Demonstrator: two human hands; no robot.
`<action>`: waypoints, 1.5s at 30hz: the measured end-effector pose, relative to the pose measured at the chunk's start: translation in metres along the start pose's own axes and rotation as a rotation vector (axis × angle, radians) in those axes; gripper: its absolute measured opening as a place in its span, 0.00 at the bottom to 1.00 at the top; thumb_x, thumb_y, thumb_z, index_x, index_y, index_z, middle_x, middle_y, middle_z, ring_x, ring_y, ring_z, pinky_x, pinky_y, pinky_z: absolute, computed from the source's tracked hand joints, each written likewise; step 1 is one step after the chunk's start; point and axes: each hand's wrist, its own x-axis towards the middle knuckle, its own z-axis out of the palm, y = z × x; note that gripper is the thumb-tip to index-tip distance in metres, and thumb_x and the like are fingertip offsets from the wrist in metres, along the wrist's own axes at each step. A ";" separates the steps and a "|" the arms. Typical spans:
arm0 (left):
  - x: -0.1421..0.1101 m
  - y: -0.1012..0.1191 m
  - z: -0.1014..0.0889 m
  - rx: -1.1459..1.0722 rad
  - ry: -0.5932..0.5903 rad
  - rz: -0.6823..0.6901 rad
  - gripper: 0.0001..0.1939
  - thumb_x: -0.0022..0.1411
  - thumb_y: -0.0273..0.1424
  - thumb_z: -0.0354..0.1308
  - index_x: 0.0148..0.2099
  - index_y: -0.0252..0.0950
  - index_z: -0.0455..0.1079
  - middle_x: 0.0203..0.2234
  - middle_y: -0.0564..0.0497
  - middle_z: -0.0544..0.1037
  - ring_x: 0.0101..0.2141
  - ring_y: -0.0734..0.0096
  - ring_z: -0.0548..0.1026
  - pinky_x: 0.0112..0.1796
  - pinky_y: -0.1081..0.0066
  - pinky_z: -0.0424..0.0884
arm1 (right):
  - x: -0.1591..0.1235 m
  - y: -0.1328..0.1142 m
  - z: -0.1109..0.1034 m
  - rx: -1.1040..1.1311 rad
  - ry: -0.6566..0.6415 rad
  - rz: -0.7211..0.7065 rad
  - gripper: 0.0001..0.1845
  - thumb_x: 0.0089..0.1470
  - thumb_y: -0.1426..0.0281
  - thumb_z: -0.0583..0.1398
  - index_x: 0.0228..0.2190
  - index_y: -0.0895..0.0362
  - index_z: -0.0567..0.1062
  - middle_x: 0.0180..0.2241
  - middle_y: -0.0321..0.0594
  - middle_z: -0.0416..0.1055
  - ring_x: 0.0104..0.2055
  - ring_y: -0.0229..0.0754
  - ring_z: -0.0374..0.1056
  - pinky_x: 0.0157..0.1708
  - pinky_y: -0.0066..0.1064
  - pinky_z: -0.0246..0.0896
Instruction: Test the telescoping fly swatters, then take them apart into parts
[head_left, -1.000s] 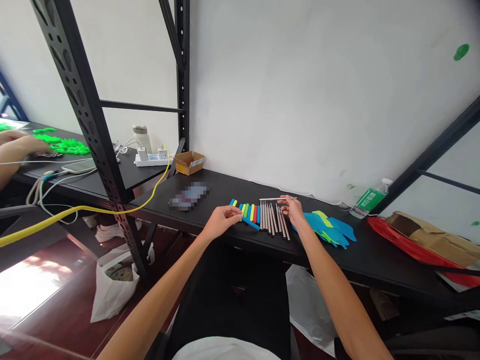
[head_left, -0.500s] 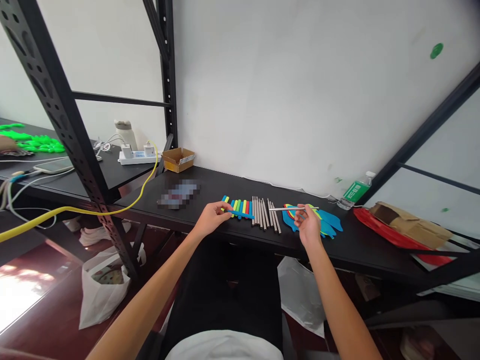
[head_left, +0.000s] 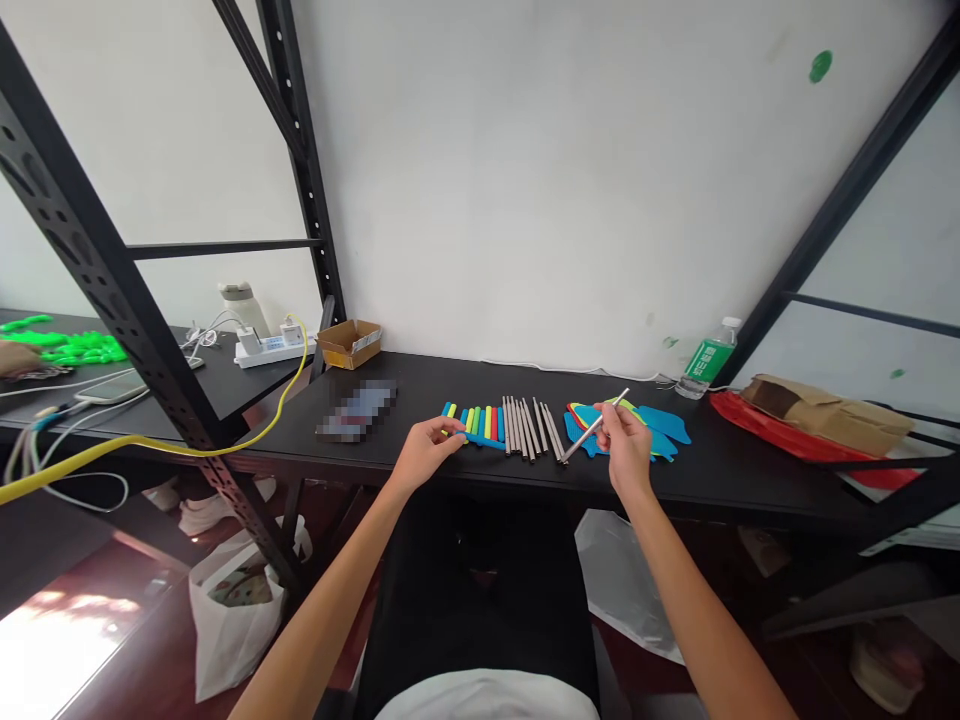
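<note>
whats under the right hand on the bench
The right hand holds a metal rod above blue, yellow and red cut-out pieces; whatever lies directly beneath the palm is hidden.

Yellow, green, red and blue foam strips (head_left: 480, 424) lie beside silver rods (head_left: 525, 428) and bright blue cutouts (head_left: 664, 425) on a black bench (head_left: 720, 470).

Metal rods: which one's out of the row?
The rod pinched in the right hand, slanting over the blue cutouts. The other rods lie side by side on the bench.
</note>
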 end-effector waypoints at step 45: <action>-0.036 0.057 0.070 0.957 -0.209 0.184 0.09 0.64 0.29 0.51 0.34 0.37 0.72 0.31 0.47 0.78 0.34 0.61 0.76 0.30 0.69 0.64 | -0.091 -0.071 0.063 -0.692 -0.745 -0.500 0.11 0.66 0.66 0.54 0.40 0.53 0.76 0.31 0.37 0.74 0.32 0.38 0.67 0.33 0.30 0.56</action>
